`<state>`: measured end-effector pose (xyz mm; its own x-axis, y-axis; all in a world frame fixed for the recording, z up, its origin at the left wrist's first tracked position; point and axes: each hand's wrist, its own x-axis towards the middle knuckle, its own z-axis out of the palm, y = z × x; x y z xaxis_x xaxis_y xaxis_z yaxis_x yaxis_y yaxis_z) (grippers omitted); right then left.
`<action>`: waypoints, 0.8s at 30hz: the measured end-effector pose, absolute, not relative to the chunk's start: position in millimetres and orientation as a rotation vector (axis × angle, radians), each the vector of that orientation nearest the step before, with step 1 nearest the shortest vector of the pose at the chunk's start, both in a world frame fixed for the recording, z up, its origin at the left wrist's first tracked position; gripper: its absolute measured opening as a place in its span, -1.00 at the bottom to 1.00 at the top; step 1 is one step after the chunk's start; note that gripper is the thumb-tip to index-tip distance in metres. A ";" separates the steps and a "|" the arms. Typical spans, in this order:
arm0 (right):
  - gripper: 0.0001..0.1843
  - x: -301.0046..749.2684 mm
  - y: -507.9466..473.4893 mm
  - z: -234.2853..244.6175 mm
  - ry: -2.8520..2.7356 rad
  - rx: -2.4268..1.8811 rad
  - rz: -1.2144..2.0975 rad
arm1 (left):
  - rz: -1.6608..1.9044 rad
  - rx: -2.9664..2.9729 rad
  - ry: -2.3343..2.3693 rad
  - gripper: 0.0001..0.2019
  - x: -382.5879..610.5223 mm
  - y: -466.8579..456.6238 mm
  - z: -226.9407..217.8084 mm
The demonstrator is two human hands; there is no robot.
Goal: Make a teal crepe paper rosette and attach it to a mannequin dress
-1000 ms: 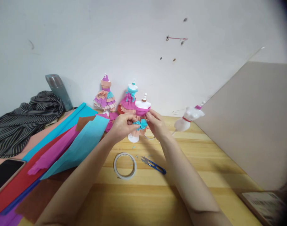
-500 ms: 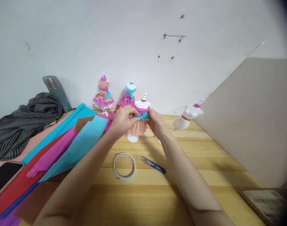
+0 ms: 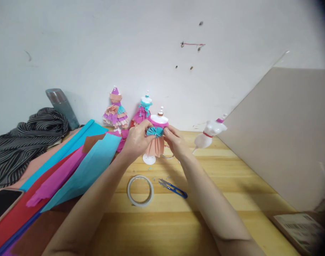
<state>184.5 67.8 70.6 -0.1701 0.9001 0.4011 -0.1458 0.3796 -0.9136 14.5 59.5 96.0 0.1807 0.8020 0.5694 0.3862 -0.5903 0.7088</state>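
Observation:
A small white dress form (image 3: 159, 119) wears a pink paper top and a peach pleated skirt (image 3: 155, 147). At its waist sits a pleated turquoise paper bow (image 3: 155, 132), fanned out to both sides. My left hand (image 3: 138, 138) pinches the bow's left end between thumb and fingers. From the other side my right hand (image 3: 175, 140) closes on the bow's right edge and the form's waist. The form's round white base (image 3: 149, 159) shows below, on or just over the wooden table. My fingers hide part of the waist.
Nearby on the table lie a tape roll (image 3: 140, 191) and blue thread snips (image 3: 173, 188). Coloured crepe paper (image 3: 85, 170) covers the left side. Behind stand two dressed forms (image 3: 116, 110); a bare white form (image 3: 209, 133) leans at right. A bottle (image 3: 62, 108) stands by a striped cloth (image 3: 26, 142).
The turquoise bow is spread wider and sits slightly further left. My left hand has shifted from its middle to its left end, and my right fingers have moved in onto its right edge.

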 end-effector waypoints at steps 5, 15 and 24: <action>-0.61 185.3 69.1 65.8 -1.402 -0.759 1.051 | 1.350 2.055 1.087 -0.91 13.1 56.9 97.3; -0.60 185.4 67.7 66.9 -1.413 -0.749 1.054 | 1.357 1.721 0.859 -0.76 14.5 57.0 89.7; -0.58 185.0 68.0 66.0 -1.433 -0.753 1.049 | 1.310 1.707 0.942 -0.73 8.7 57.5 90.4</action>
<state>185.0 68.0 66.0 -0.1451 0.9010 0.4089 -0.1173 0.3947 -0.9113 8.7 57.5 90.4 0.1967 0.8932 0.4043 0.0983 -0.4283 0.8983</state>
